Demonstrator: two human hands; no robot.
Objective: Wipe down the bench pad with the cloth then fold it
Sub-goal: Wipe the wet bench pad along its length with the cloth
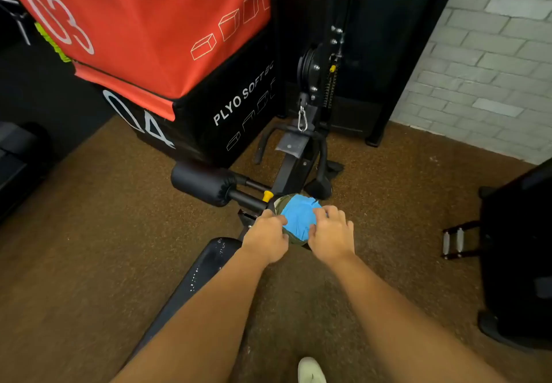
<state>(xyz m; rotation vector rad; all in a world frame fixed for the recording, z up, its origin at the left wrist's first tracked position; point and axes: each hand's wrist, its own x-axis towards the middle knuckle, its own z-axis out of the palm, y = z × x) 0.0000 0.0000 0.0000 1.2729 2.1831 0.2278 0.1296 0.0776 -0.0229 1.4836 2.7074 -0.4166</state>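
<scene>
Item: small blue fabric cloth (298,218), bunched into a compact, roughly square wad on a rounded olive-green padded roller (295,241) at the far end of the machine, just beyond the long black vinyl bench pad (209,266). Holders: left hand (265,240) at the cloth's left edge, fingers (279,221) curled and pinching it; right hand (331,234) at the right edge, fingers (325,212) curled over the fabric. Progress, as I judge it from my end: the black surface carries pale droplets along its visible strip, so wiping looks done or nearly so. Folding appears under way, the cloth already small but its edges ragged. Left to do: square the fold. Containers: none that I can see holding anything; the red soft plyo box (143,32) sits stacked on a black soft plyo box (215,113), both closed blocks.
</scene>
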